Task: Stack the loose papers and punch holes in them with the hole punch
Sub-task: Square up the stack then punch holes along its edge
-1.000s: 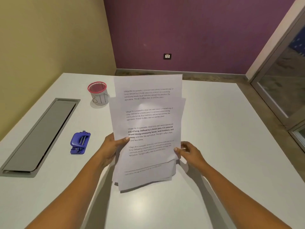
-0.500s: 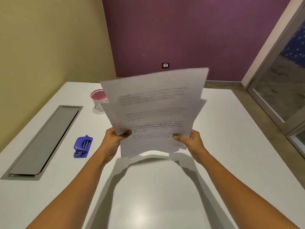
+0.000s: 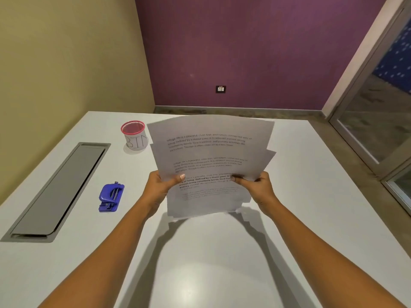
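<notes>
The loose papers stand nearly upright over the middle of the tabletop, printed side toward the person. They are not yet a squared stack. The top edges sit at different heights, one corner pokes out on the right, and the lower edges are ragged as well. Whether the bottom edge touches the tabletop or hangs just above it cannot be told.

The left hand grips the left side of the sheets, thumb across the front and fingers curled behind. The right hand does the same on the right side, its thumb pressing on the printed lines.

The step in hand looks like evening up the sheets. It would probably go best with both grips loosened enough to let the pages slide, while the lower edge is tapped on the tabletop. The bundle could then be turned to tap a long side too. A tight pinch would likely lock the stagger in, and the holes would then land unevenly.

The blue hole punch lies untouched on the tabletop, to the left of the left hand and well apart from the papers. Beyond it are a grey cable flap and a pink-rimmed cup marked BIN.
</notes>
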